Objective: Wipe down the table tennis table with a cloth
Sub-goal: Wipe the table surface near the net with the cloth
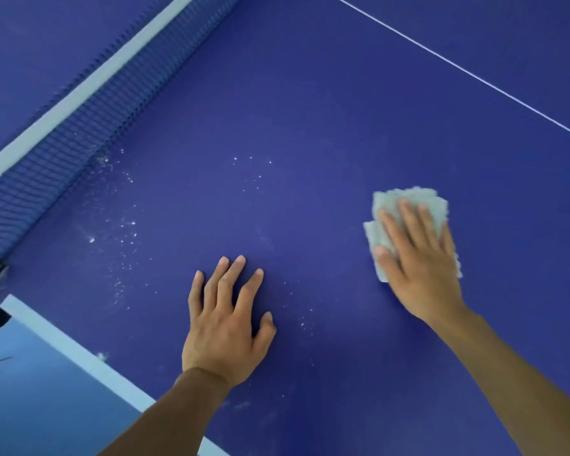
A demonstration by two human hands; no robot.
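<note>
Blue table tennis table (310, 93) filled my remote feed as the person leaned over it beside the net (73, 126). The right hand (422, 258) lay flat on a folded pale cloth (405, 202), fingers straight and pressing rather than gripping. I judged this was to keep the whole pad against the surface for a broad stroke. The cloth sat on the right part of the table, well apart from the net and short of the thin white centre line (458, 65). The left hand (224, 320) rested bare on the tabletop near the white edge line (73, 350), fingers spread and slightly bent, holding nothing. I took it as a brace for the lean. White specks (125, 232) were scattered between the left hand and the net, thickest along the net's foot, well apart from the cloth. By my reading, the wiping was under way, with that dusty patch left to do.
</note>
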